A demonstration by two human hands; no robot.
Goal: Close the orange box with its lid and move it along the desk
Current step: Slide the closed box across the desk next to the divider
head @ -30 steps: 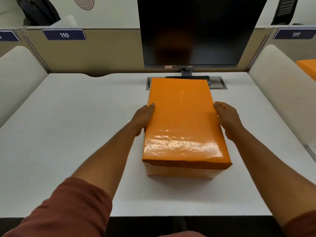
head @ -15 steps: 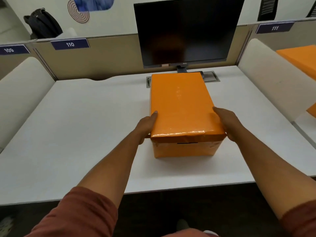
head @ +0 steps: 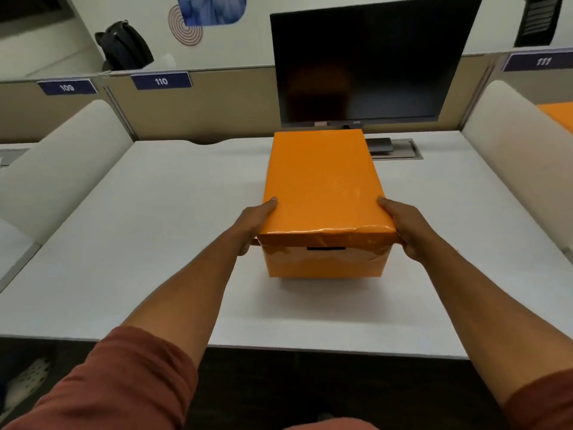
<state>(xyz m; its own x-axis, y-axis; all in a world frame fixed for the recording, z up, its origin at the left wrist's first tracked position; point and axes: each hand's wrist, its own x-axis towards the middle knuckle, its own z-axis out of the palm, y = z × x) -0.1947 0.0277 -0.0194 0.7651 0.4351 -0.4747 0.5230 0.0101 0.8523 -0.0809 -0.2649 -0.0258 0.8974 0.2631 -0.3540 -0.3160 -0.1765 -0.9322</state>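
Observation:
The orange box [head: 322,263] stands on the white desk [head: 161,231] in front of the monitor, with its glossy orange lid [head: 322,184] sitting flat on top. My left hand [head: 252,223] presses against the lid's left edge near the front corner, thumb on top. My right hand [head: 404,228] grips the right front corner the same way. The fingers under the lid's rim are hidden. A small dark slot shows on the box's front face.
A dark monitor [head: 366,60] stands right behind the box, with a grey cable hatch [head: 400,148] at its foot. Padded dividers [head: 59,162] flank the desk. Another orange box [head: 558,114] lies on the neighbouring desk at right. A black backpack [head: 124,46] sits behind the partition.
My view has pulled back and up, and the box now appears further from the desk's front edge. Both hands have slid toward the lid's front corners.

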